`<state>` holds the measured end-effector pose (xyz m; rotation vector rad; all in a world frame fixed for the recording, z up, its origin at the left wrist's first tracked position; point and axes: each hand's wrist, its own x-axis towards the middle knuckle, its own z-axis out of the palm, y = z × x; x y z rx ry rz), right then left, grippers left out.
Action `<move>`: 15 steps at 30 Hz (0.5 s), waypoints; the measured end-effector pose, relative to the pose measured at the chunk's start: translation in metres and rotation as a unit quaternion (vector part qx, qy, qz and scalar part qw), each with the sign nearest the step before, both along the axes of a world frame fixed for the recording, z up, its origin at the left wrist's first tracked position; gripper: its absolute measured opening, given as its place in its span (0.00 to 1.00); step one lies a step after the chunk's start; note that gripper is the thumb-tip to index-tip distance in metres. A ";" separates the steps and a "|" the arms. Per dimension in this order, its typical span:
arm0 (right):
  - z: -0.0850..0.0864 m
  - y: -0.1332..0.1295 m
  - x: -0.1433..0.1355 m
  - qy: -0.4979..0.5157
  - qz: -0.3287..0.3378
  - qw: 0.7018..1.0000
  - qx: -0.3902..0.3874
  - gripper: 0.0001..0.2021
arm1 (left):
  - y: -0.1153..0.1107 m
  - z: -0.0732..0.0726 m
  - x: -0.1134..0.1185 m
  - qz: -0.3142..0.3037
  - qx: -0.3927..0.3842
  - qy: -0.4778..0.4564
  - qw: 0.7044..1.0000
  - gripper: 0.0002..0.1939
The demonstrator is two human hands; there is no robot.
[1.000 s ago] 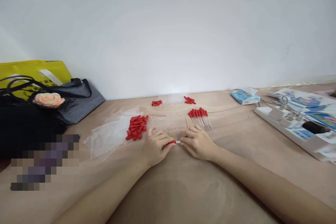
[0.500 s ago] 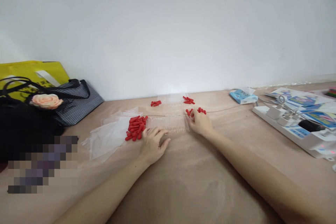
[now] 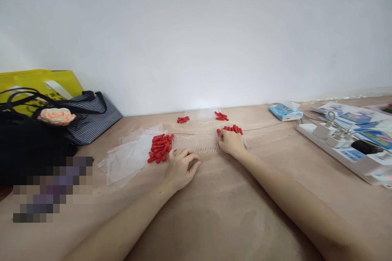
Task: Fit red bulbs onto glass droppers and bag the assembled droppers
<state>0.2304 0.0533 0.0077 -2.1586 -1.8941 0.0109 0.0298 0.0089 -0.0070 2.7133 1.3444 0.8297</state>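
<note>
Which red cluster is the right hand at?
The front-right row; the right hand partly covers it. The front-left pile lies beside the left hand, and two smaller back clusters lie beyond both hands.

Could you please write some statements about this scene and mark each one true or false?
1. The right hand is at the red-topped tubes. True.
2. The left hand holds the tissue pack. False: the pack lies far to the right, away from that hand.
3. The loose red pieces lie left of the row of clear tubes. True.
4. The power strip is beside the striped bag. False: strip right, bag left.
</note>
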 end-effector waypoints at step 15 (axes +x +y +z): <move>0.006 0.009 -0.011 0.018 -0.017 0.996 -0.088 0.11 | 0.055 0.043 -0.064 0.259 -0.043 0.083 0.961 0.18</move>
